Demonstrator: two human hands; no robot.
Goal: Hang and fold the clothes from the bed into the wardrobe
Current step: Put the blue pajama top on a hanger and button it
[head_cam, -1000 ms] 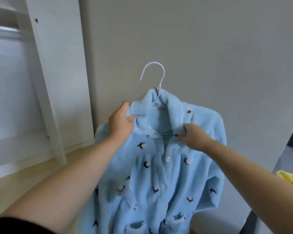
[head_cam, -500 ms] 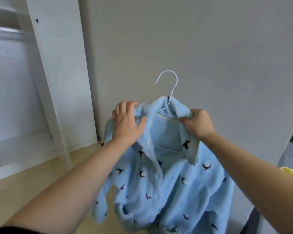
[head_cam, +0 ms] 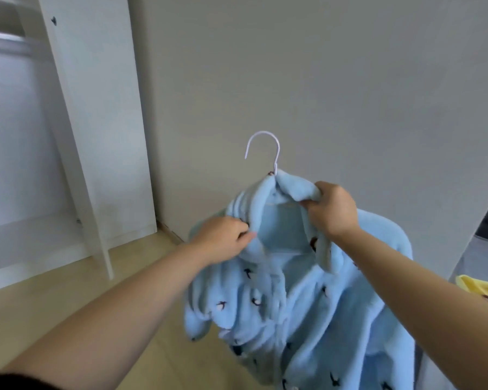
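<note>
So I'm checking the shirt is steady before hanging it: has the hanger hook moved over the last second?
Yes. The hanger hook has shifted right and lower, away from the wardrobe's white side panel, along the grey wall.

Open wardrobe (head_cam: 20,164) bay at left, its white upright panel (head_cam: 76,153) between, bare wall (head_cam: 321,80) ahead

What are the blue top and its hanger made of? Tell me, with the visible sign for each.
Blue top: seemingly plush fleece, matte; its thick fuzzy pile bunches in soft rolls at the collar, printed with small dark birds.
Hanger: a thin white hook, smooth with a slight sheen; probably coated wire, possibly plastic. Its shoulders are hidden inside the top.
</note>
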